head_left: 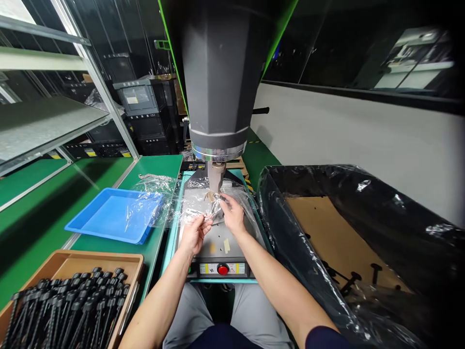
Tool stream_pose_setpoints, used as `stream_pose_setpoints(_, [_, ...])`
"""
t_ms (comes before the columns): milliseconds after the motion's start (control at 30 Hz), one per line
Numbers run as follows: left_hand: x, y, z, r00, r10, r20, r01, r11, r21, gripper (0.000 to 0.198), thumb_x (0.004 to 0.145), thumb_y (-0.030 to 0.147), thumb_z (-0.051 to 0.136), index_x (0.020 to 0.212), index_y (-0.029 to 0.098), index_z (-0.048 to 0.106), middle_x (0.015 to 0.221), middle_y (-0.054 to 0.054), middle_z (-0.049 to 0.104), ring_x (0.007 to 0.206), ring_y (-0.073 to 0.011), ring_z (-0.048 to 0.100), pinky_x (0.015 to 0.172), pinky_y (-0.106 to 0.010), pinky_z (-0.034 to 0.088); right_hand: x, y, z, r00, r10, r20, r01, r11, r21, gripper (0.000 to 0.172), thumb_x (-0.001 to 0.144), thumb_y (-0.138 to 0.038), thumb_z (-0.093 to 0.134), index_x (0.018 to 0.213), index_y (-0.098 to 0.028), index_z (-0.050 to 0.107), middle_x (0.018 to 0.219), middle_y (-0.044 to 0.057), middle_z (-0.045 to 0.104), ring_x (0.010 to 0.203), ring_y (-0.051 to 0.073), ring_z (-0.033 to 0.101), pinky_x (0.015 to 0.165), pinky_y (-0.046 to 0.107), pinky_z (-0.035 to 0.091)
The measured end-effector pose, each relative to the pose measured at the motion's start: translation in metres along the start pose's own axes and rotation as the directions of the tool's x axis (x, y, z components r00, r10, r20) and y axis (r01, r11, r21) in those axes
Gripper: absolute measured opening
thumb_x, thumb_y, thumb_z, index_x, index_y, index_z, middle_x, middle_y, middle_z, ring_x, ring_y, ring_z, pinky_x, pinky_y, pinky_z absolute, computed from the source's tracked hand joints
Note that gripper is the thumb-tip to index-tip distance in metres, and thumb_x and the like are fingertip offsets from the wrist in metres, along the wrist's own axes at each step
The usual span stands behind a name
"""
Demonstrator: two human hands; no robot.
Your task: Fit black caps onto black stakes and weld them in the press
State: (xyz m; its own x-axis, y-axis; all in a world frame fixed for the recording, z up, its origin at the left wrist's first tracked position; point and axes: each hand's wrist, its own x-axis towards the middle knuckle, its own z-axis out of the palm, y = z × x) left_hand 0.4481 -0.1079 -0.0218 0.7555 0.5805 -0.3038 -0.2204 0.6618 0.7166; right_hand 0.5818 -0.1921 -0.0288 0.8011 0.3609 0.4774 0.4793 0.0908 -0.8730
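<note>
My left hand (196, 233) is closed in a pinch on crinkled clear plastic film (192, 202), over the grey base plate (209, 245) of a press-like machine. Just right of it, my right hand (233, 213) pinches the same film close to the machine's metal tip (215, 180). A small brownish part (211, 196) shows at the tip, partly hidden by glare and film. The film spreads left across the edge of a blue tray (109, 231). Above both hands hangs the big dark grey machine head (221, 77).
At the lower left, a tan bin (136, 259) holds many black knobbed rods (78, 303). A large box lined with black plastic (290, 237) stands right, with several black pieces inside. A red button (223, 269) sits on the machine's front. Shelving (98, 82) rises at left.
</note>
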Motion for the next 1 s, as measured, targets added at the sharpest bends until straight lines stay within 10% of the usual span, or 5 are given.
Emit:
stream_pose_setpoints(667, [0.014,0.005,-0.009,1.0,0.012,-0.015,-0.012,1.0,0.01,0.02,0.075,0.025,0.076,0.089,0.013,0.067,0.088,-0.009,0.075,0.072,-0.0144,0.072,0.063,-0.021,0.056,0.035,0.013,0.007,0.995,-0.01,0.103,0.028,0.984,-0.177,0.02,0.082,-0.038,0.059,0.082,-0.023,0.074,0.095,0.005,0.074,0.102,0.025,0.064,0.095,0.039,0.046])
stream_pose_setpoints(1000, [0.023,0.005,-0.01,0.998,0.063,-0.019,-0.062,0.994,0.09,0.023,0.074,0.028,0.077,0.086,0.013,0.066,0.092,-0.01,0.075,0.072,-0.0137,0.071,0.064,-0.021,0.056,0.022,0.033,-0.009,0.957,0.289,-0.002,-0.272,0.905,0.328,0.041,0.076,-0.039,0.069,0.111,-0.02,0.07,0.125,0.009,0.065,0.119,0.027,0.057,0.106,0.044,0.041])
